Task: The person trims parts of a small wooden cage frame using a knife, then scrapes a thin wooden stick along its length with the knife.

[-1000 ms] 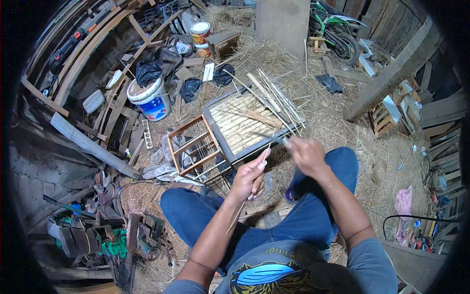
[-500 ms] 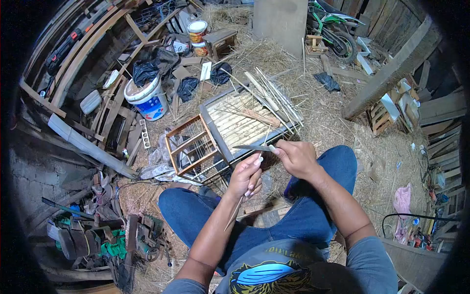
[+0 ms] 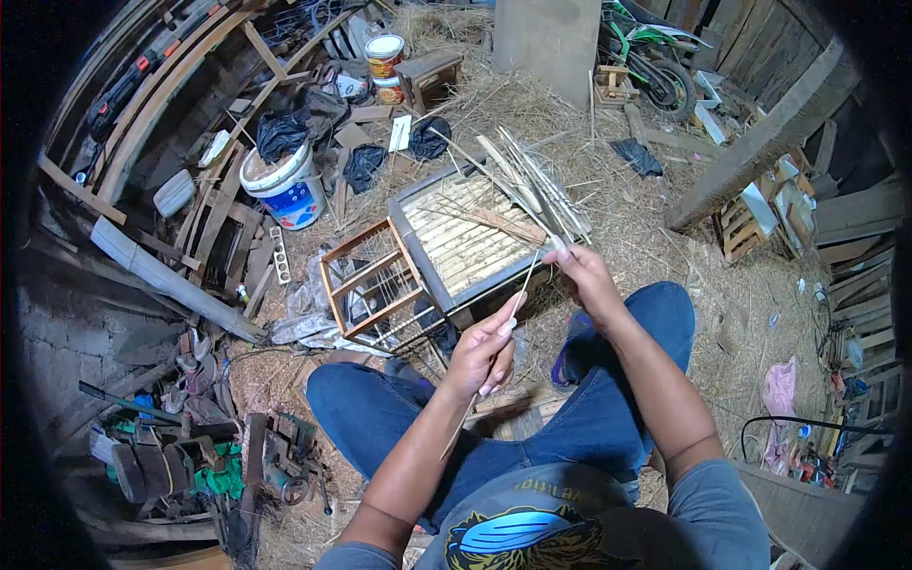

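Note:
My left hand (image 3: pixel 484 356) is closed around a thin bamboo stick (image 3: pixel 527 275). The stick slants up past the thumb, and its lower end runs back along my left forearm. My right hand (image 3: pixel 591 285) grips a knife (image 3: pixel 548 217) by its pale handle, with the blade pointing away from me. The stick's upper end lies close to the knife handle; I cannot tell whether they touch. Beyond both hands stands a low table (image 3: pixel 421 264) with a dark frame and a pale slatted top. Thin wooden strips (image 3: pixel 518 176) and a flat brown piece (image 3: pixel 503 224) lie on it.
A small wooden rack (image 3: pixel 353 328) leans beside the table's left side. A white bucket (image 3: pixel 293 204) with a black bag stands farther left. A wooden post (image 3: pixel 750 142) rises at right, with a motorcycle (image 3: pixel 655 71) behind. Straw and shavings cover the floor.
My right hand has moved a little right and away from me, and the knife blade has swung from pointing left across the stick to pointing forward. My left hand still holds the stick.

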`<state>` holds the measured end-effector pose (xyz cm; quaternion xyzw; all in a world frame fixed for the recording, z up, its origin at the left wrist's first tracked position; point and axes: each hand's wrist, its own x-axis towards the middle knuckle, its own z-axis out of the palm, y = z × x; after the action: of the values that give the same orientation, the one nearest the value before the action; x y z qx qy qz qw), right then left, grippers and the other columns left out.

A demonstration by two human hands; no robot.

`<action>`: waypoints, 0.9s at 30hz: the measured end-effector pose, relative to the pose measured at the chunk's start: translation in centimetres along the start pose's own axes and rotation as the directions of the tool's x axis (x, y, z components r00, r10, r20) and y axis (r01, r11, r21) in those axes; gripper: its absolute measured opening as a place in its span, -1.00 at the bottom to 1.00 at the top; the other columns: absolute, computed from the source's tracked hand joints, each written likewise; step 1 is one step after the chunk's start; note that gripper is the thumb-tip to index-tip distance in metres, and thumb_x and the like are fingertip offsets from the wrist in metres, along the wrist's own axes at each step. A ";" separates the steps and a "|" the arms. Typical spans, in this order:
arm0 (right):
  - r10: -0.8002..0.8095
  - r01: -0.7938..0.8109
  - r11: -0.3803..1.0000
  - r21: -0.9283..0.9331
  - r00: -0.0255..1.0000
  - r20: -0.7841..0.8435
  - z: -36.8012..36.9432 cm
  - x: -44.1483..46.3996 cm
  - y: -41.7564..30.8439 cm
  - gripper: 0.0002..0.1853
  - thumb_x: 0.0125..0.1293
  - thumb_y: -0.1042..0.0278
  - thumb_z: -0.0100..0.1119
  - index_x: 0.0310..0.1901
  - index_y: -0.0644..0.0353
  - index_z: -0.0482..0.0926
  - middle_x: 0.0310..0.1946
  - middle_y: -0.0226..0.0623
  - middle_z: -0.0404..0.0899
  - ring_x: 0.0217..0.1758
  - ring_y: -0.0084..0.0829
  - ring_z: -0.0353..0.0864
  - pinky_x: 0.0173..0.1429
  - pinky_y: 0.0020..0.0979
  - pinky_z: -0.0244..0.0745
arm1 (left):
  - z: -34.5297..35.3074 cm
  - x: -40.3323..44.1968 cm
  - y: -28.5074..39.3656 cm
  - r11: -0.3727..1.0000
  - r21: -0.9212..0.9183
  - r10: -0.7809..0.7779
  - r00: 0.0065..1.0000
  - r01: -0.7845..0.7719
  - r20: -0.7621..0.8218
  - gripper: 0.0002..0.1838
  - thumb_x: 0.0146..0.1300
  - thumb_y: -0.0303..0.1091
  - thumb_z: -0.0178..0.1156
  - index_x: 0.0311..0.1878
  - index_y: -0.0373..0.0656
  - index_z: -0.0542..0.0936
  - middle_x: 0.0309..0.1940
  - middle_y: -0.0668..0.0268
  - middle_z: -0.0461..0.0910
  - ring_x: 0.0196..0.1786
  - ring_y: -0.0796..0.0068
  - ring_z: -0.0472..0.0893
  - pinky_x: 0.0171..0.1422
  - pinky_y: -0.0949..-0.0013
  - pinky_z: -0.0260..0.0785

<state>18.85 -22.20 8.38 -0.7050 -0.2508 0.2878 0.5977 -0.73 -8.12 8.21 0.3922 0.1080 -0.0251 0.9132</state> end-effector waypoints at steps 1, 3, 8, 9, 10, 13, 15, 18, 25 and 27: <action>0.083 -0.096 0.950 0.298 0.995 0.055 0.0 -0.1 -0.5 -0.58 0.57 -0.03 0.22 -0.13 0.25 0.71 -0.44 -0.62 0.56 -0.42 -0.70 0.46 -0.32 -0.50 0.37 | 0.1 0.1 -0.2 1.000 0.011 -0.007 1.000 0.007 0.004 -0.43 0.68 -0.21 -0.04 0.67 -0.02 0.21 -0.77 0.44 0.30 -0.85 0.66 0.19 -0.72 0.52 0.17; 0.082 -0.098 0.945 0.312 0.995 0.065 1.0 -0.5 -2.1 -0.65 0.56 0.05 0.25 -0.16 0.22 0.70 -0.46 -0.63 0.53 -0.44 -0.73 0.42 -0.34 -0.52 0.33 | -0.2 0.5 -0.8 0.999 0.034 -0.003 0.999 0.002 0.036 -0.43 0.69 -0.22 -0.05 0.67 -0.04 0.19 -0.74 0.42 0.37 -0.84 0.67 0.21 -0.71 0.52 0.19; -0.133 0.129 0.950 0.284 0.991 -0.006 3.8 0.3 -0.2 -0.74 0.50 0.16 0.36 -0.25 0.16 0.64 -0.53 -0.68 0.49 -0.50 -0.77 0.37 -0.45 -0.50 0.23 | -0.1 1.5 -1.0 0.997 0.073 0.037 0.998 -0.034 -0.042 -0.45 0.69 -0.23 -0.04 0.65 -0.05 0.24 -0.69 0.38 0.44 -0.84 0.66 0.22 -0.72 0.53 0.18; -0.220 0.217 0.971 0.101 0.975 0.015 3.2 0.1 -0.8 -0.73 0.54 0.12 0.29 -0.23 0.15 0.65 -0.53 -0.49 0.61 -0.50 -0.56 0.55 -0.39 -0.37 0.37 | 0.0 1.6 -0.8 0.996 0.079 0.055 0.996 -0.050 -0.070 -0.46 0.69 -0.24 -0.04 0.65 -0.06 0.26 -0.69 0.38 0.44 -0.84 0.66 0.22 -0.72 0.52 0.18; -0.221 0.218 0.971 0.102 0.975 0.022 3.0 -0.3 -1.7 -0.73 0.54 0.12 0.29 -0.23 0.15 0.65 -0.53 -0.49 0.61 -0.50 -0.56 0.55 -0.39 -0.37 0.37 | 0.0 1.7 -0.5 0.994 0.086 0.073 0.993 -0.065 -0.097 -0.47 0.69 -0.24 -0.04 0.64 -0.06 0.27 -0.69 0.38 0.44 -0.85 0.65 0.22 -0.73 0.52 0.18; -0.312 0.261 0.739 -0.621 0.950 0.028 3.0 -2.5 -2.4 -0.73 0.60 0.05 0.03 -0.13 0.06 0.57 -0.43 -0.05 0.66 -0.34 0.03 0.71 -0.30 -0.07 0.57 | -0.5 1.9 -0.2 0.998 0.008 0.061 0.990 -0.060 -0.131 -0.46 0.69 -0.24 -0.04 0.64 -0.09 0.26 -0.71 0.40 0.41 -0.86 0.66 0.21 -0.74 0.52 0.16; -0.351 0.324 0.655 -0.682 0.930 0.105 3.3 -3.8 -3.0 -0.74 0.58 0.06 0.06 -0.15 0.05 0.56 -0.44 -0.11 0.66 -0.36 0.00 0.71 -0.32 -0.05 0.56 | -0.4 2.0 0.2 0.998 -0.025 0.046 0.990 -0.050 -0.135 -0.53 0.68 -0.29 -0.07 0.56 -0.19 0.33 -0.75 0.42 0.32 -0.88 0.63 0.18 -0.78 0.50 0.10; -0.436 0.425 0.542 -0.725 0.880 0.190 2.8 -4.1 -2.9 -0.76 0.55 0.06 0.10 -0.19 0.04 0.54 -0.46 -0.20 0.65 -0.39 -0.05 0.72 -0.38 -0.03 0.54 | 0.0 1.5 0.7 0.998 -0.066 0.017 0.997 -0.022 -0.079 -0.52 0.68 -0.32 -0.06 0.55 -0.22 0.32 -0.76 0.45 0.29 -0.88 0.64 0.17 -0.78 0.49 0.09; -0.456 0.422 0.526 -0.738 0.873 0.173 1.9 -3.1 -2.0 -0.77 0.53 0.06 0.14 -0.19 0.01 0.58 -0.50 -0.23 0.62 -0.44 -0.06 0.68 -0.44 -0.05 0.45 | -0.4 1.8 0.6 0.976 -0.217 0.000 1.000 -0.005 -0.024 -0.52 0.67 -0.36 -0.08 0.57 -0.19 0.31 -0.77 0.47 0.26 -0.88 0.65 0.16 -0.78 0.50 0.08; -0.378 0.282 0.527 -0.802 0.923 0.076 1.4 -2.7 -1.9 -0.75 0.56 0.04 0.09 -0.19 -0.01 0.59 -0.50 -0.23 0.62 -0.44 -0.06 0.69 -0.44 -0.06 0.45 | -0.7 1.4 0.6 0.970 -0.241 0.012 1.000 -0.016 -0.020 -0.48 0.68 -0.31 -0.06 0.61 -0.18 0.26 -0.76 0.49 0.24 -0.86 0.67 0.11 -0.77 0.50 0.08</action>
<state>15.91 -22.85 10.35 -0.8507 -0.4491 -0.0122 0.2729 0.58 -7.20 7.88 0.2791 0.1158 -0.0018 0.9532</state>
